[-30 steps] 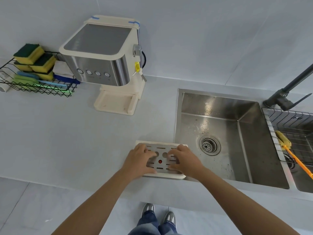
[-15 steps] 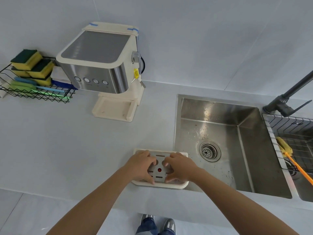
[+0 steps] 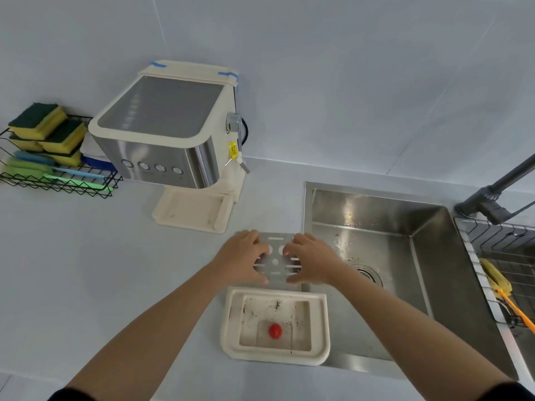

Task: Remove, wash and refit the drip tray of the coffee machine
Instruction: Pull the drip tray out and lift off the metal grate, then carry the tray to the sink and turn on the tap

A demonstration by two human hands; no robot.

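Separation just happened: on the grey counter (image 3: 115,270) beside the stainless steel sink (image 3: 376,227), the cream plastic drip tray (image 3: 231,322) lies uncovered and gritty, its perforated steel grate (image 3: 276,263) lifted clear, gripped by left hand (image 3: 240,260) and right hand (image 3: 314,260), ready for washing.

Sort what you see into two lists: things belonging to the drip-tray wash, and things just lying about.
Belongs to the job: cream plastic drip tray with coffee specks; slotted metal grate, gripped by left hand and right hand; cream and steel coffee machine; stainless steel sink; dark tap.
Just lying about: yellow and green sponges in black wire basket; yellow brush with orange handle.
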